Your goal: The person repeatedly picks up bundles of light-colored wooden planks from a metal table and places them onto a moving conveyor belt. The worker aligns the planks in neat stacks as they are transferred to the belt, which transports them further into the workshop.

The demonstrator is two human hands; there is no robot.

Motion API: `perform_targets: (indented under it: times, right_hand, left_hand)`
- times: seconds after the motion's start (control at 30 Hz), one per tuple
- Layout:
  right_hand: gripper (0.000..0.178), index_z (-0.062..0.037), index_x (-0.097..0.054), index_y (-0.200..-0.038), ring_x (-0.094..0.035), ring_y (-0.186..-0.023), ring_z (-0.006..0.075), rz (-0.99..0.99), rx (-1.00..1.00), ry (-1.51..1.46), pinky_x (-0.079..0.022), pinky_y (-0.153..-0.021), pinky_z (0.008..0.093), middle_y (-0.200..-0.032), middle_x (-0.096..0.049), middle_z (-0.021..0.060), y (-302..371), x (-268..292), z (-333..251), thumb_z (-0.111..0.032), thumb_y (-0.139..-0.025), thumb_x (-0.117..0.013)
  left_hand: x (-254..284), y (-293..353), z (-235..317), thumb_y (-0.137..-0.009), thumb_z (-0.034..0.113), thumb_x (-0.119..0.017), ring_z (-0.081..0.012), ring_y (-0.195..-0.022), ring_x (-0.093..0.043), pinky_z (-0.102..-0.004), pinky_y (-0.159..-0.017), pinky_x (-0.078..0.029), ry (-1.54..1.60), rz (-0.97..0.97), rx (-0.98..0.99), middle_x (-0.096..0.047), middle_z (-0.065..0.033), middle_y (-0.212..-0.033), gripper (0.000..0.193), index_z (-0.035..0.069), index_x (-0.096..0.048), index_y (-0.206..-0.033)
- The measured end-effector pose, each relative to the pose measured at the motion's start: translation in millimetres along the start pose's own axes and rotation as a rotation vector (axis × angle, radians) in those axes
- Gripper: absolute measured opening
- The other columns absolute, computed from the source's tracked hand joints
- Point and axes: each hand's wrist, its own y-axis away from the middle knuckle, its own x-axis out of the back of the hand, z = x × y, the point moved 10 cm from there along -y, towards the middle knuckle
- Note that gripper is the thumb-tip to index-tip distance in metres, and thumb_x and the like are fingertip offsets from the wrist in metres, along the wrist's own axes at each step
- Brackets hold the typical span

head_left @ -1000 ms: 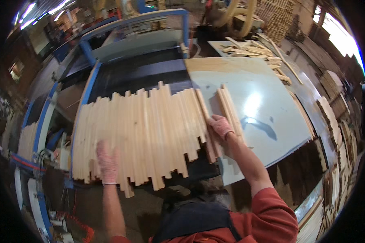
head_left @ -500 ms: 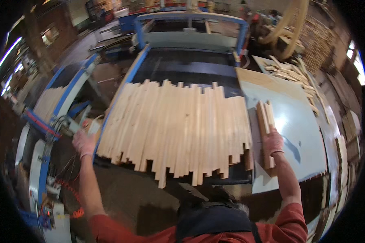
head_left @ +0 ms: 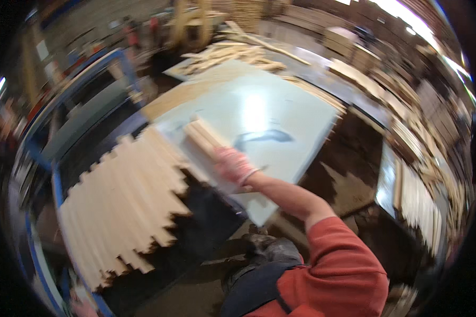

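Note:
My right hand (head_left: 234,165), in a pinkish-white glove, is closed over the near end of a small bundle of pale wooden strips (head_left: 202,133). The bundle lies on a glossy pale-blue board (head_left: 293,113). To its left, a wide row of wooden strips (head_left: 122,196) lies side by side on a dark conveyor bed (head_left: 195,240), their ends uneven. My left hand (head_left: 82,305) shows only as a smeared patch at the lower left, near the bed's blue side rail (head_left: 101,304). Its fingers are too blurred to read.
A blue machine frame (head_left: 79,87) spans the bed's far end. Loose wooden offcuts (head_left: 238,55) lie heaped beyond the pale-blue board. At the right, more strips (head_left: 418,206) rest on a metal-edged surface, with stacked timber (head_left: 354,50) farther back.
My view has swung to the right, so the strip-covered bed now sits at the left. My right hand still holds the small bundle. My left hand has shifted to the picture's lower-left edge.

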Motion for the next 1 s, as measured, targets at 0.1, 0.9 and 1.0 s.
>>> perform_targets:
  times: [0.1, 0.9, 1.0]
  right_hand:
    - [0.048, -0.0039, -0.063, -0.136, -0.069, -0.1, 0.04, -0.076, -0.052, -0.037, -0.058, -0.093, 0.0505, -0.112, -0.069, 0.0213, 9.1, 20.4, -11.0, -0.023, -0.093, -0.064]
    - [0.06, -0.0025, -0.064, -0.141, -0.058, -0.137, 0.0389, 0.19, -1.738, -0.57, -0.047, -0.113, 0.0454, -0.145, -0.064, 0.0225, 747.2, 149.4, 467.6, -0.037, -0.093, -0.065]
    - [0.051, -0.0004, -0.07, -0.13, -0.06, -0.132, 0.0409, 0.299, -1.917, -0.592, -0.051, -0.107, 0.0466, -0.138, -0.066, 0.0247, 808.0, 147.0, 470.7, -0.037, -0.094, -0.062]
  left_hand:
    - [77.7, 97.5, 76.6, -0.094, 0.018, -0.066, -0.0387, -0.124, -0.062, -0.048, -0.105, -0.055, 0.562, 0.271, -0.315, -0.062, -0.0242, -0.142, 0.058, 0.0, -0.055, -0.149]
    - [-60.3, 1004.1, 699.6, -0.101, 0.019, -0.07, -0.0237, -0.107, -0.072, -0.0358, -0.097, -0.058, 0.664, -2.005, -1.078, -0.073, -0.0162, -0.122, 0.048, -0.008, -0.063, -0.139]
    - [-81.5, 1067.1, 732.2, -0.101, 0.021, -0.071, -0.0195, -0.097, -0.071, -0.0316, -0.089, -0.057, 0.529, -2.133, -1.172, -0.075, -0.0147, -0.117, 0.047, -0.007, -0.064, -0.139]
